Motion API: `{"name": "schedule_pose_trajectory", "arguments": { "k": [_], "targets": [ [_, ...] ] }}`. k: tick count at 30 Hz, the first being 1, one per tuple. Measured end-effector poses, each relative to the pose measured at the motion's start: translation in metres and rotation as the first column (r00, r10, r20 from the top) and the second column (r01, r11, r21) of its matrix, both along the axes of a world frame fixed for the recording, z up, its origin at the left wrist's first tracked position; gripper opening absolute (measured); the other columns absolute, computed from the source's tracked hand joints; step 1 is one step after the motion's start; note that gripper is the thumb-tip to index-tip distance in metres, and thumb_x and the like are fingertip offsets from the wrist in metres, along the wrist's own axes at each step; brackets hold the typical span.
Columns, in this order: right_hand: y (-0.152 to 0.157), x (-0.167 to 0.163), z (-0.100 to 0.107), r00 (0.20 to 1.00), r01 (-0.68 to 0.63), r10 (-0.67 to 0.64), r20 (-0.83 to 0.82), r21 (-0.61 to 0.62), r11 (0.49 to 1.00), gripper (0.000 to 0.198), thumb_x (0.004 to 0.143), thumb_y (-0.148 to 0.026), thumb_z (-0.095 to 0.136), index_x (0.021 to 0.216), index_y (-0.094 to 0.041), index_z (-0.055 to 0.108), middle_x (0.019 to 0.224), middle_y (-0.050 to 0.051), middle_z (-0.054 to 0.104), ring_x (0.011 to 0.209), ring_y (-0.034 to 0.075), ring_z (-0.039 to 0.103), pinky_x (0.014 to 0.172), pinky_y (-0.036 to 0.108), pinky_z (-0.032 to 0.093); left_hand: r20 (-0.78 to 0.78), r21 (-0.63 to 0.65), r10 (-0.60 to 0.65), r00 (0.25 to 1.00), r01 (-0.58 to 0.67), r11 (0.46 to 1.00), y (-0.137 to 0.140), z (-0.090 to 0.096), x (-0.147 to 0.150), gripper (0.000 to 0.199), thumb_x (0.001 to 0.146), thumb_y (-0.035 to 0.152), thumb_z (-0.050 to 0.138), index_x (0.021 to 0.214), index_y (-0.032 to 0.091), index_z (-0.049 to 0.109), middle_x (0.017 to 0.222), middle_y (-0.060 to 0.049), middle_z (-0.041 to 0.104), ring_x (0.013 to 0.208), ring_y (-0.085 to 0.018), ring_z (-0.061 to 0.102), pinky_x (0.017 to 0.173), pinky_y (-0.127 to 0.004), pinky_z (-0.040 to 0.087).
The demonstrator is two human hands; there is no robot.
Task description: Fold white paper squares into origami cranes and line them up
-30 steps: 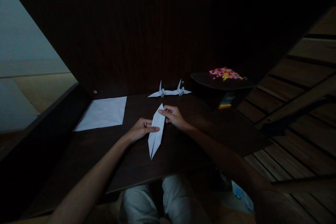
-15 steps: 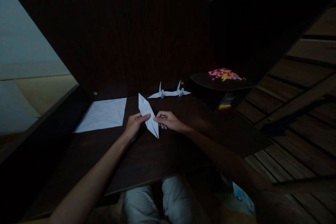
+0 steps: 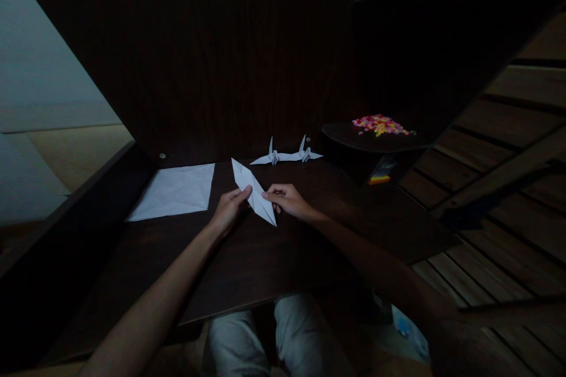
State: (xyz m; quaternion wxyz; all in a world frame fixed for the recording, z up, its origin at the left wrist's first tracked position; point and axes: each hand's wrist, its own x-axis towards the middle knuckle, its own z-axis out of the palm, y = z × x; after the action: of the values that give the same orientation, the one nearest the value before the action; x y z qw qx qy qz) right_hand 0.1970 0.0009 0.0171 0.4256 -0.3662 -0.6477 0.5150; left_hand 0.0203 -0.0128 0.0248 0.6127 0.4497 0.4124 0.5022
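Observation:
A long diamond of folded white paper [image 3: 255, 193] is held above the dark desk, its far tip leaning left and its near tip pointing right toward me. My left hand [image 3: 230, 207] pinches its left edge, thumb on top. On the opposite edge, my right hand [image 3: 289, 200] grips the paper between thumb and curled fingers. The fingers beneath the paper are partly hidden. Beyond the hands, two white origami cranes [image 3: 275, 157] stand side by side against the back panel. A creased white sheet [image 3: 177, 191] lies flat to the left.
Small pink, red and yellow pieces [image 3: 380, 125] are heaped on a rounded shelf [image 3: 340, 136] at the right. Below it is a small box with a yellow stripe [image 3: 379, 179]. A raised side panel [image 3: 79, 200] borders the desk [image 3: 247, 283] on the left.
The folded paper has turned slightly, its near tip swinging to the right. Both hands keep hold of it, the right one shifting a little along its edge.

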Motion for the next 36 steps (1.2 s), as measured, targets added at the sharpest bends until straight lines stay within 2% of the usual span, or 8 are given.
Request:
{"name": "schedule_pose_trajectory", "arguments": {
  "k": [5,10,13,17,23,28,32,36],
  "targets": [
    [0.002,-0.001,-0.003,0.996,0.044,-0.039,-0.081,0.056,0.997,0.026,0.070,-0.037,0.071,0.075,-0.017,0.055,0.063,-0.004,0.055,0.051,0.007,0.051,0.045,0.019,0.041,-0.108,0.062,-0.118,0.987,0.125,0.990,0.004,-0.010,-0.002,0.034,0.073,0.045,0.070,0.061,0.013,0.064,0.062,-0.003,0.063,0.061,-0.013,0.056,0.063,-0.024,0.043],
    [0.004,0.000,-0.006,0.992,0.014,-0.004,-0.125,0.082,0.997,0.022,0.072,-0.031,0.069,0.082,-0.018,0.053,0.065,-0.005,0.055,0.049,0.007,0.051,0.043,0.019,0.040,-0.157,0.090,-0.176,0.972,0.192,0.977,0.006,-0.017,-0.003,0.035,0.076,0.046,0.067,0.069,0.012,0.063,0.058,0.000,0.058,0.053,-0.009,0.049,0.055,-0.021,0.038],
    [0.004,0.001,-0.007,0.996,-0.030,0.036,-0.085,0.073,0.997,0.017,0.073,-0.030,0.067,0.080,-0.017,0.057,0.065,-0.004,0.055,0.048,0.007,0.050,0.044,0.020,0.042,-0.123,0.103,-0.132,0.984,0.145,0.984,0.006,-0.017,-0.001,0.038,0.072,0.043,0.071,0.092,0.013,0.062,0.070,-0.001,0.063,0.060,-0.011,0.055,0.056,-0.022,0.041],
    [0.004,0.001,-0.006,0.998,-0.005,0.008,-0.066,0.049,0.999,0.016,0.072,-0.028,0.068,0.081,-0.016,0.061,0.067,-0.003,0.056,0.050,0.007,0.051,0.045,0.020,0.043,-0.076,0.122,0.012,0.997,-0.003,0.993,0.006,-0.016,-0.001,0.065,0.063,0.035,0.078,0.115,0.019,0.044,0.068,0.004,0.062,0.056,-0.011,0.055,0.054,-0.022,0.042],
    [0.008,0.002,-0.009,0.999,0.013,-0.012,-0.035,0.012,1.000,0.015,0.071,-0.026,0.067,0.080,-0.015,0.062,0.065,-0.003,0.057,0.050,0.007,0.051,0.044,0.019,0.042,-0.195,0.237,0.048,0.980,0.000,0.971,0.008,-0.014,-0.004,0.033,0.066,0.033,0.073,0.089,0.017,0.055,0.068,0.003,0.059,0.053,-0.009,0.052,0.052,-0.021,0.041],
    [0.008,0.004,-0.012,0.990,-0.005,0.000,0.143,0.032,0.999,0.010,0.074,-0.020,0.063,0.081,-0.014,0.064,0.061,-0.002,0.058,0.052,0.008,0.052,0.047,0.019,0.040,-0.413,0.246,0.079,0.907,0.027,0.969,0.011,-0.020,-0.008,0.036,0.065,0.034,0.071,0.094,0.016,0.058,0.078,-0.002,0.065,0.058,-0.012,0.056,0.056,-0.025,0.045],
    [0.004,0.004,-0.012,0.928,-0.013,-0.085,0.362,0.260,0.966,0.009,0.076,-0.014,0.061,0.080,-0.013,0.069,0.065,0.001,0.063,0.057,0.009,0.055,0.056,0.021,0.042,-0.617,0.267,0.114,0.779,0.071,0.961,0.012,-0.021,-0.011,0.033,0.067,0.033,0.068,0.095,0.017,0.061,0.079,-0.003,0.068,0.064,-0.015,0.060,0.059,-0.027,0.046],
    [0.001,0.005,-0.011,0.849,-0.105,-0.179,0.497,0.491,0.865,0.013,0.078,-0.012,0.061,0.081,-0.015,0.073,0.077,0.005,0.067,0.068,0.012,0.059,0.065,0.023,0.044,-0.778,0.340,0.195,0.597,0.141,0.930,0.008,-0.013,-0.011,0.022,0.071,0.031,0.065,0.088,0.019,0.069,0.074,-0.002,0.066,0.063,-0.016,0.061,0.062,-0.028,0.047]
  ]
}}
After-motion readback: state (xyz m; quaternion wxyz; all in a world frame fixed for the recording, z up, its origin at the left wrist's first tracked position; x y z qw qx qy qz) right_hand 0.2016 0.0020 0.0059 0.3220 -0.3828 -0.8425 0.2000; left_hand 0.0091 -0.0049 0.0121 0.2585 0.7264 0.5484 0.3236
